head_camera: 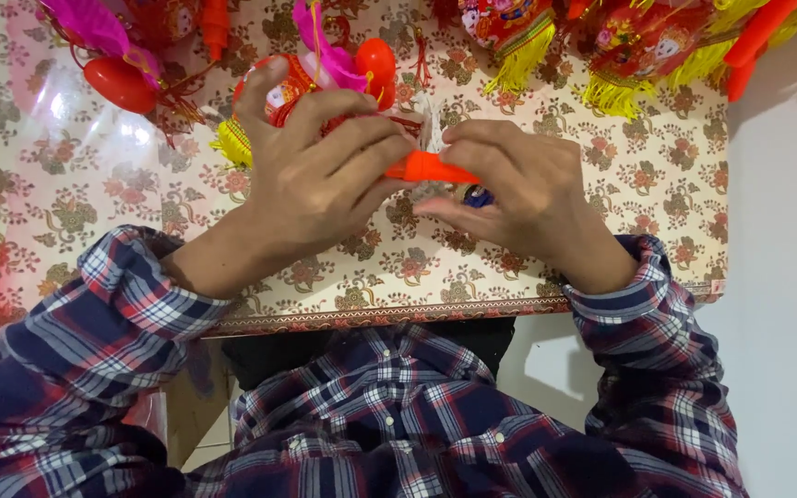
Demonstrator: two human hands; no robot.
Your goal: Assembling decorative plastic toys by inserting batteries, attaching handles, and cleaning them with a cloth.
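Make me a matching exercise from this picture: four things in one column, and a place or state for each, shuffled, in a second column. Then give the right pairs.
Things
1. orange stick
2. red ball
3. yellow fringe
4. flowered cloth

Places or states
A. covers the table under everything
B. pinched between the left hand and the right hand
C. lies at the far left, beside pink plastic
D. hangs off a red toy at the far right

Pairs: 1-B, 2-C, 3-D, 4-A
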